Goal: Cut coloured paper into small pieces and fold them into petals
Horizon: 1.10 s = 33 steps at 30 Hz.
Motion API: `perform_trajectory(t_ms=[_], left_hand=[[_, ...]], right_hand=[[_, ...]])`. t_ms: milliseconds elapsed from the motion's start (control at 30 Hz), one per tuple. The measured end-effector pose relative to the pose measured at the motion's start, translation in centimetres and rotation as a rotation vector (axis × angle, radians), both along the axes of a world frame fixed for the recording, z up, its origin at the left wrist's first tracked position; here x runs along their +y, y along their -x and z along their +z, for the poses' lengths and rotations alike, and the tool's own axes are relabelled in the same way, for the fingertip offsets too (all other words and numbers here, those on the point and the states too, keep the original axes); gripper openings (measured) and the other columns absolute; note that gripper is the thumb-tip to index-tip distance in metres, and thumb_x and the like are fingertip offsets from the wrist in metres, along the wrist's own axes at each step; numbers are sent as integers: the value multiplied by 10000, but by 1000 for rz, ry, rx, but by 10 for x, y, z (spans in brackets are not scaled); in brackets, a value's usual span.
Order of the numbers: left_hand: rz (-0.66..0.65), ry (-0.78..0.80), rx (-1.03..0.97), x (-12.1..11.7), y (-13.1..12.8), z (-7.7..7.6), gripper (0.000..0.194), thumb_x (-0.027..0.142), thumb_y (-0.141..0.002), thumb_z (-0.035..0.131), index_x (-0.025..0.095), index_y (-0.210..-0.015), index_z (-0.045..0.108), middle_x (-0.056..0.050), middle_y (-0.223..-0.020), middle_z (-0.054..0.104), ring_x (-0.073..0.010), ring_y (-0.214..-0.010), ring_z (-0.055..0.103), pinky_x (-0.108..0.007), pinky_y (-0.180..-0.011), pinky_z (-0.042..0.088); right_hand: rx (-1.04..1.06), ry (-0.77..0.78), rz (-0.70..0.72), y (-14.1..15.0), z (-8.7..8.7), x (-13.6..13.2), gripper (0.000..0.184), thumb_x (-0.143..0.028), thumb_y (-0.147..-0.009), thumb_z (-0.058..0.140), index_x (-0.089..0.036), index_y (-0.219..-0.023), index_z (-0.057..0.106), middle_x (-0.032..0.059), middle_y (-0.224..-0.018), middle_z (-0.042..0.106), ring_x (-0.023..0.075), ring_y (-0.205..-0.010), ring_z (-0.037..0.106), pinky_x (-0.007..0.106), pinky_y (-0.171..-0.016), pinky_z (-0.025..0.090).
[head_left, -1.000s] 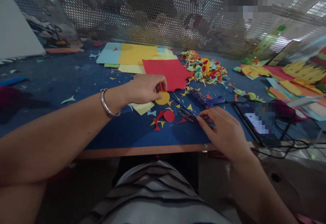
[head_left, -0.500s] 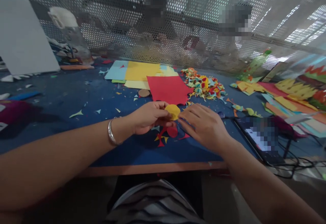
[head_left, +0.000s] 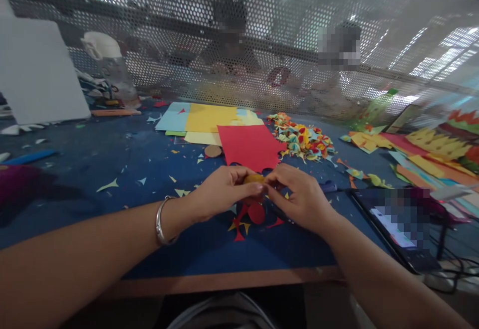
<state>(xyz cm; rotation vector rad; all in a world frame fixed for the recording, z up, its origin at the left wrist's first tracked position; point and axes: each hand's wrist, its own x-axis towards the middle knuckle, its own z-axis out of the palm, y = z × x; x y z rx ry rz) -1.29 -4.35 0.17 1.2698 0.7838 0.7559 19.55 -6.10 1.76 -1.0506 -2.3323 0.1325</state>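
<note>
Between both hands is a yellow paper circle [head_left: 254, 178], seen at a slant and partly covered by fingers. My left hand [head_left: 228, 189], with a silver bangle at the wrist, pinches its left side. My right hand [head_left: 297, 194] has thumb and fingers pinched on its right edge. Just below them on the blue tabletop [head_left: 224, 259] lie a red paper circle [head_left: 256, 213] and a red offcut [head_left: 239, 229], with small yellow scraps. Beyond the hands is a red paper sheet [head_left: 249, 144] with a scalloped edge.
Yellow and light blue sheets [head_left: 213, 117] lie behind the red one. To their right is a heap of small coloured paper pieces [head_left: 303, 137]. A phone [head_left: 389, 224] with cables sits at the right, a spray bottle [head_left: 116, 75] at the back left. A perforated metal screen [head_left: 168, 35] stands behind.
My left hand lifted the yellow circle from the table and brought it right. My right hand let go of the scissors and came to the circle, which has tilted in both hands.
</note>
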Motion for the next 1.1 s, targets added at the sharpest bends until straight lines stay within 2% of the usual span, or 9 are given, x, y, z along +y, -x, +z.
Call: perform_trajectory(t_ms=[100,300,400,533,700,867,1100], left_hand=[[9,-95,80,0,-1,-2,182,321,-788,797,166,-805,705,-40,-819,760,-171,-807,733,-255,-746,583],[26,-27,125,-1,-4,-3,145,313,-883,684,174,-843,703,-37,-841,769,-153,-798,746,-266,-779,595],[34,-55,150,-2,-5,-2,149,295,-898,668,165,-842,712,-30,-814,757,-138,-764,734,-243,-748,587],[43,-160,199,-2,-5,-5,187,312,-923,638,161,-852,721,-36,-828,761,-133,-746,722,-233,-720,576],[30,-240,168,-3,-5,-7,212,341,-952,603,168,-873,695,-44,-870,776,-152,-796,736,-251,-742,585],[40,-334,142,-6,-5,-6,194,326,-978,577,167,-926,675,-42,-896,767,-150,-846,743,-247,-787,578],[97,-532,162,-9,-6,-5,174,335,-992,575,182,-975,657,-19,-884,736,-130,-816,722,-226,-768,555]], right_hand=[[32,49,-12,0,-3,0,120,-189,-945,563,-198,-846,630,19,-782,633,148,-726,575,285,-682,453],[63,43,-12,-1,-2,-1,152,-214,-956,568,-198,-814,620,8,-748,620,137,-690,557,278,-653,443],[58,36,-12,-2,-2,-2,151,-218,-959,571,-194,-823,631,10,-753,625,135,-689,565,278,-655,444],[57,18,-26,-3,-4,-4,149,-218,-963,575,-195,-826,630,8,-747,619,138,-698,571,279,-660,446],[93,14,-24,-6,-7,-4,113,-198,-953,591,-191,-848,633,20,-789,628,139,-729,576,282,-687,458],[161,47,-62,-7,-6,-5,106,-233,-946,623,-182,-855,642,21,-811,618,124,-713,562,252,-639,456],[158,110,-46,-4,-6,-8,196,-300,-969,615,-172,-827,658,-5,-733,559,114,-659,513,258,-617,413]])
